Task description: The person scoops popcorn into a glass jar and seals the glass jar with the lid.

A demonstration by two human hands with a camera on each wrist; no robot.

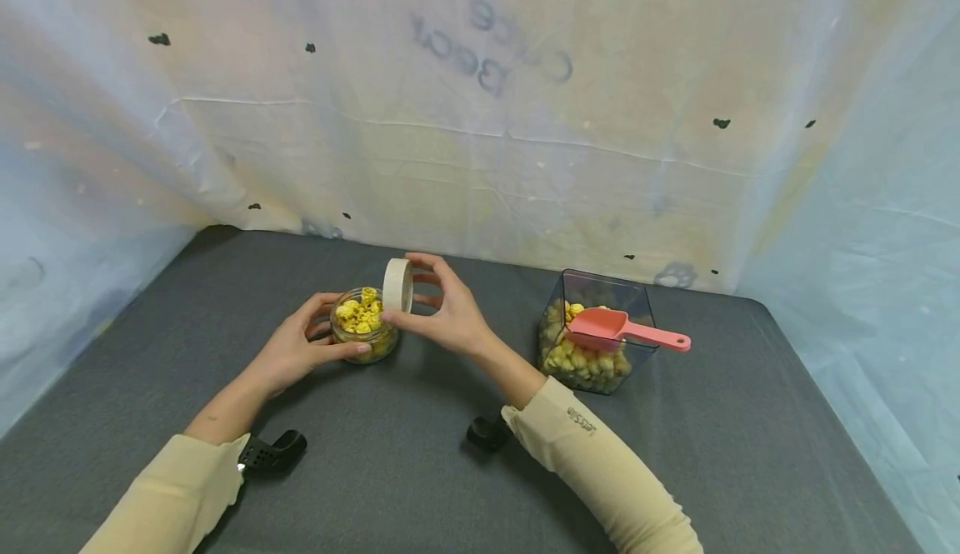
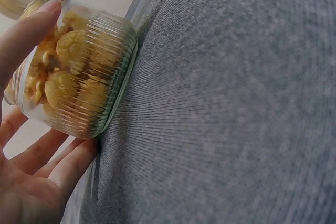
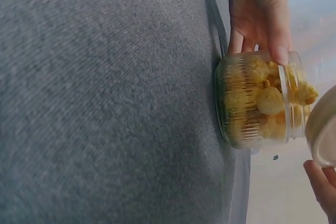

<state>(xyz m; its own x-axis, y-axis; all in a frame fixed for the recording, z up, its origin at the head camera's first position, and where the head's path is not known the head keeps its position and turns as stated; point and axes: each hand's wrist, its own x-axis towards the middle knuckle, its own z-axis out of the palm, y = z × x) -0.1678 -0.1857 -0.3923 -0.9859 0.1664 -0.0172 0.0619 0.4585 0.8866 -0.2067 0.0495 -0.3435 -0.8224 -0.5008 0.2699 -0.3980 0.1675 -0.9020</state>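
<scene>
A ribbed glass jar [image 1: 384, 344] full of yellow popcorn [image 1: 358, 312] stands upright on the grey cloth. My left hand [image 1: 294, 350] grips it from the left, the thumb along its near side and the fingers round the far side. In my right hand [image 1: 447, 308] is a pale round lid [image 1: 397, 286], held on edge between thumb and fingers at the jar's right rim. One popcorn piece [image 3: 306, 94] pokes up past the mouth beside the lid in the right wrist view. Through the ribbed wall of the jar [image 2: 107, 72], more popcorn shows in the left wrist view.
To the right stands a clear square container [image 1: 637, 296] partly filled with popcorn. A pink scoop [image 1: 600, 325] lies in it, handle sticking out over the right rim. Whitish sheeting [image 1: 480, 171] hangs behind the grey table [image 1: 390, 471] and at both sides.
</scene>
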